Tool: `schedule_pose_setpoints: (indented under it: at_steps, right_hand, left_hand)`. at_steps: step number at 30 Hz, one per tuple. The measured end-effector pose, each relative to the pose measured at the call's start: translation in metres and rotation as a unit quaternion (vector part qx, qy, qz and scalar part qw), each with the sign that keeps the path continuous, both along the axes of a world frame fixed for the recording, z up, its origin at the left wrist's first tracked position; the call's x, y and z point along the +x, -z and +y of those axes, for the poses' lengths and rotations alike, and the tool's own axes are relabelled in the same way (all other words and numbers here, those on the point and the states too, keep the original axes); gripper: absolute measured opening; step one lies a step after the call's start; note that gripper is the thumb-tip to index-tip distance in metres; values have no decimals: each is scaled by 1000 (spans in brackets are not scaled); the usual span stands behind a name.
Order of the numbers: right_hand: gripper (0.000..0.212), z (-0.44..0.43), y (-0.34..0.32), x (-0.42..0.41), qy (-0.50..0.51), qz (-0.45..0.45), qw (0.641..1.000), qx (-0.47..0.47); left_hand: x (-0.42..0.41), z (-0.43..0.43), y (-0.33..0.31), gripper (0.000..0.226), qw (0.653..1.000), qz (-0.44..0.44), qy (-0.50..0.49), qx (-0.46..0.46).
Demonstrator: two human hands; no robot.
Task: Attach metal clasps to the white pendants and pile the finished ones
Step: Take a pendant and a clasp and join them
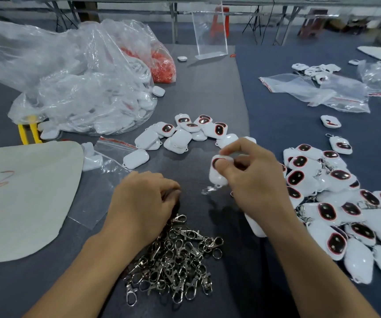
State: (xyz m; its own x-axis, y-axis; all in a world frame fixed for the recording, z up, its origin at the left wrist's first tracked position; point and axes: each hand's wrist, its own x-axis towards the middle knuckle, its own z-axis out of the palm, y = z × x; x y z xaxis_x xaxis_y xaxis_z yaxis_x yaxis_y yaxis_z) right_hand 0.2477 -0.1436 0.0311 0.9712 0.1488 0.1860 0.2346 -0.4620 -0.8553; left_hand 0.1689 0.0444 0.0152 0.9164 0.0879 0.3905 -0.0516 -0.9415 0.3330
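Observation:
My right hand (252,177) pinches a white pendant (217,174) with a dark red-rimmed oval on its face, and a blurred metal clasp (209,190) dangles from its lower end. My left hand (142,200) has its fingers curled down at the top of a heap of metal clasps (175,258); whether it holds one is hidden. Several loose white pendants (185,134) lie in a group beyond my hands. At the right lies a large pile of pendants with clasps (345,203).
A big clear plastic bag of white pendants (81,92) and a bag of red parts (162,65) lie at the back left. A beige sheet (24,198) covers the left. Small zip bags (322,92) lie at the back right. An acrylic stand (210,35) is behind.

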Motion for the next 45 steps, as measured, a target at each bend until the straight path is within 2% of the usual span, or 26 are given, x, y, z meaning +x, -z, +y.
schedule_pose_setpoints:
  at_steps: [1, 3, 6, 10, 13, 16, 17, 20, 23, 27, 31, 35, 38, 40, 43, 45]
  right_hand:
    - [7, -7, -1, 1, 11, -12, 1000, -15]
    - [14, -17, -1, 5, 52, -29, 997, -56]
    - [22, -29, 0, 11, 85, -38, 989, -116]
    - [29, -35, -1, 14, 80, -75, 958, -265]
    - [39, -25, 2, 9, 94, -134, 946, -280]
    - [46, 2, 6, -3, 71, -219, 936, -265]
    - [49, 12, 7, -6, 41, -220, 938, -265]
    - [59, 35, 14, -8, -53, -152, 959, -232]
    - [63, 48, 18, 0, -100, -119, 967, -202]
    - [63, 68, 25, 18, -126, -150, 932, -304]
    - [71, 67, 31, 32, -129, -109, 918, -359]
    - [69, 62, 30, 33, -152, -113, 904, -384]
    - [65, 64, 26, 32, -140, -114, 913, -366]
    - [55, 63, 23, 28, -130, -115, 923, -343]
    - [28, 58, 22, 20, -129, -120, 940, -291]
    - [26, 56, 21, 15, -132, -106, 950, -262]
  left_hand:
    - [-2, 2, -1, 5, 1000, 18, -10, -19]
    - [-4, 6, -2, 16, 995, 58, -11, -78]
    - [-8, 4, -6, 22, 977, 131, 50, -161]
    - [-8, 10, -13, 21, 962, 189, 118, -155]
    - [-6, 15, -14, 16, 953, 211, 130, -175]
    - [-3, 15, -11, 12, 954, 206, 125, -178]
    - [-3, 14, -11, 10, 957, 200, 120, -172]
    - [-3, 10, -7, 8, 967, 170, 107, -155]
    - [-3, 6, -4, 7, 979, 130, 71, -142]
    - [-2, 8, -1, 11, 994, 85, -7, -72]
    - [-4, 13, -2, 9, 990, 97, -3, -102]
    - [-3, 21, -6, 13, 975, 149, 39, -161]
    - [-3, 19, -5, 17, 975, 135, 46, -167]
    - [-5, 17, -2, 24, 972, 119, 34, -200]
    - [-6, 14, 0, 34, 966, 95, 1, -241]
    - [-5, 14, 0, 33, 965, 74, -27, -250]
